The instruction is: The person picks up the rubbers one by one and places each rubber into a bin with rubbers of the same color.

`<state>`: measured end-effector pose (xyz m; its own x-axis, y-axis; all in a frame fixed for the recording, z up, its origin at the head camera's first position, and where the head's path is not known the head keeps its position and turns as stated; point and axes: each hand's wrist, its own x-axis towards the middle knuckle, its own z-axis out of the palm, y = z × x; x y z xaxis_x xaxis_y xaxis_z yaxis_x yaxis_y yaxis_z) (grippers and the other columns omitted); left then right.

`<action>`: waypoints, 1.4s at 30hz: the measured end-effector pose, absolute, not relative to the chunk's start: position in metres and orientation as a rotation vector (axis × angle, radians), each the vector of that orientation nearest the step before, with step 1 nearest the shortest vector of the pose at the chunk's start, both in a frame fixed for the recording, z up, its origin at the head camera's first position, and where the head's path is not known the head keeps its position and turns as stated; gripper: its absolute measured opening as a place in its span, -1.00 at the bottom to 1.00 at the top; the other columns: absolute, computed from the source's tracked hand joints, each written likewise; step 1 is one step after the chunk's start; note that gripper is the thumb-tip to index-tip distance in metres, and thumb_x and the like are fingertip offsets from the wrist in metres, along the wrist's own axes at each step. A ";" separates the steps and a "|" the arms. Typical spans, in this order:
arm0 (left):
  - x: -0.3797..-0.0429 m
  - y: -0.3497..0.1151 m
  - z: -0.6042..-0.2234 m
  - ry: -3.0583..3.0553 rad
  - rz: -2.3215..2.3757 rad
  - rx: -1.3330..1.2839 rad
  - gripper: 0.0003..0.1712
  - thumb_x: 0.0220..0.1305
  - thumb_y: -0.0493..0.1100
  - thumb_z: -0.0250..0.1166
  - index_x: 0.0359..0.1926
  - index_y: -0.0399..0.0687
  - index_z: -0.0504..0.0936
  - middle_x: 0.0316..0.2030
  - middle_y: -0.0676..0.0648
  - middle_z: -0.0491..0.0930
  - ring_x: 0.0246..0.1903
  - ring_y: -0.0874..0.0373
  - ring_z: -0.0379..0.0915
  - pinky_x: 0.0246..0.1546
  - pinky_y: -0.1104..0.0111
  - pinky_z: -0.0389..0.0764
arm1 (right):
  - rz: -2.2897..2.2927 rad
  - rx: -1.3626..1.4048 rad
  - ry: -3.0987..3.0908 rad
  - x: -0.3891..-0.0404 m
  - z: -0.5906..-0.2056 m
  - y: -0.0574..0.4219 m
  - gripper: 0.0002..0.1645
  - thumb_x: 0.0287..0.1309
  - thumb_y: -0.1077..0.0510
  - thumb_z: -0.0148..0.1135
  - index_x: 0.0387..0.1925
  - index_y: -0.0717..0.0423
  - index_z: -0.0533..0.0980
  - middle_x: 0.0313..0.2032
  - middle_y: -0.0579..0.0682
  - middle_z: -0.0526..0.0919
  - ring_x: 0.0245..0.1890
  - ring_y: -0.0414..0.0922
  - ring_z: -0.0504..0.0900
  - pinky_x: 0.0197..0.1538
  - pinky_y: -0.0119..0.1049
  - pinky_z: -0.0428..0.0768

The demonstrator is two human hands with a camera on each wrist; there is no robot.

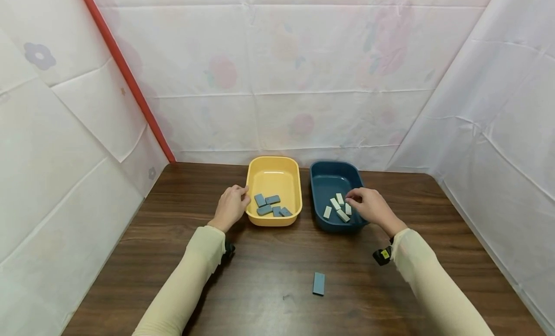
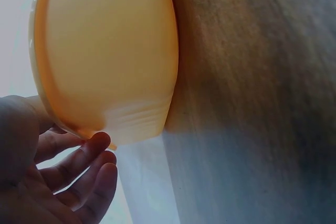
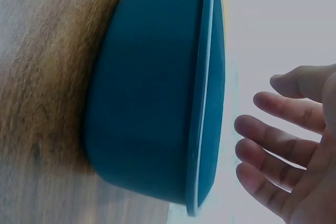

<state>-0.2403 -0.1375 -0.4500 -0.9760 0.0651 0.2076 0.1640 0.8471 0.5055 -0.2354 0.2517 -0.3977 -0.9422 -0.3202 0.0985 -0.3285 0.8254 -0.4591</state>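
Observation:
In the head view my left hand (image 1: 231, 207) is at the left rim of a yellow bin (image 1: 273, 221). The left wrist view shows its thumb and index finger on either side of the rim of the yellow bin (image 2: 105, 45), pinching it, the other fingers loosely bent. Several grey-blue flat blocks (image 1: 264, 209) lie inside. My right hand (image 1: 368, 204) hovers over the right rim of a dark blue bin (image 1: 331, 168), which contains several cream blocks (image 1: 343, 216). Seen from the right wrist, that hand (image 3: 294, 145) has loosely bent fingers with nothing between them, beside the blue bin (image 3: 147, 87).
One grey-blue block (image 1: 318, 284) lies alone on the dark wooden table (image 1: 260, 278), nearer to me than the bins. Behind the bins hangs a white patterned sheet (image 1: 277, 85), with more sheeting on both sides. A red strip (image 1: 130, 80) slants down at the left corner.

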 end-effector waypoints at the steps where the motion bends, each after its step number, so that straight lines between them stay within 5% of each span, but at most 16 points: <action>1: -0.240 -0.138 -0.450 -2.839 -0.796 -0.177 -0.55 0.38 -0.19 0.11 0.25 -0.20 0.51 0.03 -0.23 0.60 -0.14 -0.09 0.46 -0.17 0.16 0.44 | 0.759 0.525 -2.977 -0.235 -0.398 0.253 -0.76 0.34 0.15 0.14 -0.14 0.18 0.65 -0.24 0.08 0.69 -0.27 -0.06 0.59 -0.16 -0.07 0.57; 42: -0.240 -0.137 -0.452 -2.816 -0.772 -0.190 -0.56 0.37 -0.21 0.11 0.22 -0.21 0.54 -0.08 -0.22 0.63 -0.37 0.01 0.40 -0.30 0.22 0.41 | 0.805 -0.017 -3.009 -0.226 -0.425 0.297 -0.56 0.36 0.03 0.05 -0.05 0.32 0.61 -0.14 0.28 0.69 -0.24 0.08 0.62 -0.20 -0.05 0.55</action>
